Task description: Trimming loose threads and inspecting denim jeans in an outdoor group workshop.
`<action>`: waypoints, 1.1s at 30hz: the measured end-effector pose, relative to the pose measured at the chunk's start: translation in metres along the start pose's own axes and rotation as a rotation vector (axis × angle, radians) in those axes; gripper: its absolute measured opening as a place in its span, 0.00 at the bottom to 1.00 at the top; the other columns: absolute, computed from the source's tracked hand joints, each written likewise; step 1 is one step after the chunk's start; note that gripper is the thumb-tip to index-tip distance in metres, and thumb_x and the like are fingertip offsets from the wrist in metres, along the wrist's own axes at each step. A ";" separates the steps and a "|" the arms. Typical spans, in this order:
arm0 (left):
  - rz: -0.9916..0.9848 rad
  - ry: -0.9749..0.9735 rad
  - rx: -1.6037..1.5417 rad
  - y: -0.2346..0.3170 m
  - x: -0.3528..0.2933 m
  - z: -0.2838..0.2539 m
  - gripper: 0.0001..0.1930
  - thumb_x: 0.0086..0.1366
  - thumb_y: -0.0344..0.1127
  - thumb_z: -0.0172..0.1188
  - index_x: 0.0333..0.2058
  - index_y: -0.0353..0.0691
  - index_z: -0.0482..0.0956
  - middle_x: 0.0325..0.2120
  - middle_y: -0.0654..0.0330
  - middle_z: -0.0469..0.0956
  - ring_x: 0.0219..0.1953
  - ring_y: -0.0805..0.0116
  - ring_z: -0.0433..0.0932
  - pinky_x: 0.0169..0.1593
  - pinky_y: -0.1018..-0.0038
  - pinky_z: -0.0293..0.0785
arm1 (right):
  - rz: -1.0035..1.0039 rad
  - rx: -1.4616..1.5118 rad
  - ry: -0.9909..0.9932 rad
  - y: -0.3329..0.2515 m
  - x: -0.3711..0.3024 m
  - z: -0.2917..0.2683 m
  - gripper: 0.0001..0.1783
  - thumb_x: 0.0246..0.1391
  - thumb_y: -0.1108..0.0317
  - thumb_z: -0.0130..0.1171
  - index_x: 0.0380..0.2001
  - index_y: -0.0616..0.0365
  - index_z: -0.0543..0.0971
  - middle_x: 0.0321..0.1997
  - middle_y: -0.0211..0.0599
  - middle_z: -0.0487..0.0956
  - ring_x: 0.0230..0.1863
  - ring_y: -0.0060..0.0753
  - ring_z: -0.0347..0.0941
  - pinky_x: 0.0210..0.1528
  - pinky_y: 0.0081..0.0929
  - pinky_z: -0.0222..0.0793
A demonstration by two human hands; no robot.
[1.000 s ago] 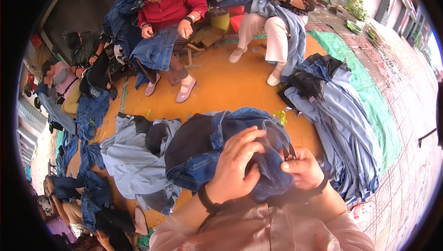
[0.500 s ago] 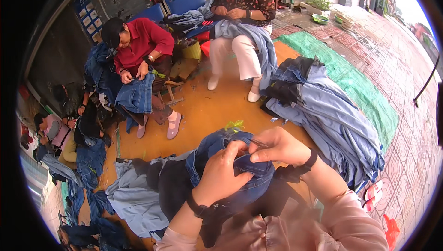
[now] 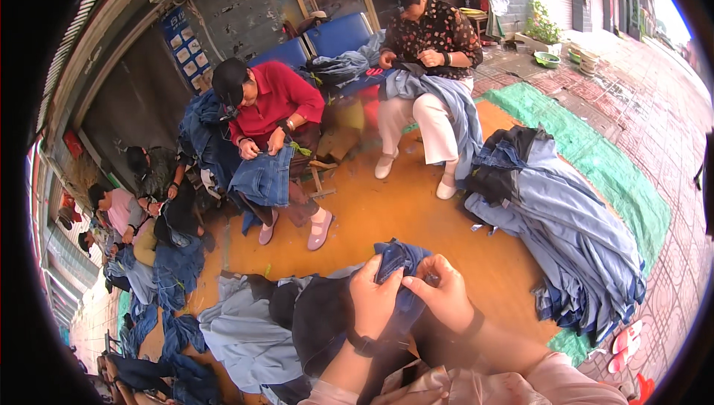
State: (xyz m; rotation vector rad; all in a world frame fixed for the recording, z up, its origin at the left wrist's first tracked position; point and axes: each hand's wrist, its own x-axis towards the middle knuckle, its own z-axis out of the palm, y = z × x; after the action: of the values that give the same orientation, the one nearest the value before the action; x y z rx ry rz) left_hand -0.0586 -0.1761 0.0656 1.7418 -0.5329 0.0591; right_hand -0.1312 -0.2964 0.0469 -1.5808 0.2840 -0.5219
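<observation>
Both sets of fingertips pinch a bunched fold of dark blue denim [image 3: 398,260] raised in front of the person's chest. The left hand [image 3: 374,297] is curled tight, its fingers closed over the cloth from the left side, with a black band around the wrist. The right hand [image 3: 445,293] meets it from the other side, thumb and forefinger nipped together on the same thick, creased edge, also with a dark band at the wrist. The knuckles of the two hands almost touch. The denim is heavy and stiff, folding in rounded ridges, and hangs down from the hands into the lap, where it merges with darker, nearly black cloth.

Just to the left of the lap lies a limp heap of pale blue garments [image 3: 238,327], soft and rumpled, on the orange floor mat [image 3: 387,211]. To the right, well apart, a long mound of faded blue jeans [image 3: 573,234] lies in smooth overlapping layers, next to a green tarp [image 3: 610,174].

Across the mat a person in a red shirt [image 3: 271,100] sits bent over a piece of denim, and beside them a person in white trousers [image 3: 428,119] holds grey-blue cloth on the knees.
</observation>
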 end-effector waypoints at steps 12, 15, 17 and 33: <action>0.037 -0.164 -0.460 0.044 -0.030 -0.023 0.14 0.56 0.23 0.63 0.42 0.29 0.78 0.37 0.62 0.79 0.38 0.76 0.76 0.45 0.78 0.72 | -0.179 0.251 0.135 -0.053 0.009 -0.032 0.06 0.47 0.78 0.60 0.30 0.61 0.75 0.22 0.23 0.73 0.21 0.11 0.64 0.21 0.13 0.56; 0.068 -0.340 -0.597 0.056 -0.048 -0.033 0.14 0.56 0.24 0.64 0.42 0.30 0.78 0.36 0.61 0.79 0.39 0.77 0.75 0.45 0.78 0.72 | -0.170 0.263 0.136 -0.082 0.000 -0.043 0.07 0.43 0.82 0.60 0.28 0.63 0.77 0.25 0.23 0.74 0.26 0.13 0.66 0.29 0.15 0.63; 0.040 -0.467 -0.693 0.052 -0.059 -0.039 0.17 0.55 0.26 0.67 0.44 0.31 0.76 0.37 0.62 0.78 0.40 0.76 0.75 0.47 0.77 0.71 | -0.364 0.226 -0.078 -0.083 0.001 -0.045 0.07 0.42 0.83 0.60 0.28 0.63 0.78 0.25 0.23 0.74 0.26 0.11 0.66 0.29 0.13 0.61; -0.382 -0.090 -0.246 -0.002 -0.097 -0.037 0.06 0.59 0.23 0.64 0.35 0.29 0.78 0.29 0.65 0.75 0.30 0.81 0.75 0.35 0.83 0.72 | -0.009 -0.016 -0.369 0.023 -0.012 -0.040 0.15 0.52 0.73 0.61 0.45 0.64 0.78 0.40 0.43 0.80 0.43 0.32 0.77 0.48 0.27 0.71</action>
State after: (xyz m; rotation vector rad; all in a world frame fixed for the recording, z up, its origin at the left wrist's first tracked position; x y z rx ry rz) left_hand -0.1352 -0.1106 0.0412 1.5811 -0.2523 -0.3433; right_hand -0.1586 -0.3276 0.0230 -1.6597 0.0012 -0.2268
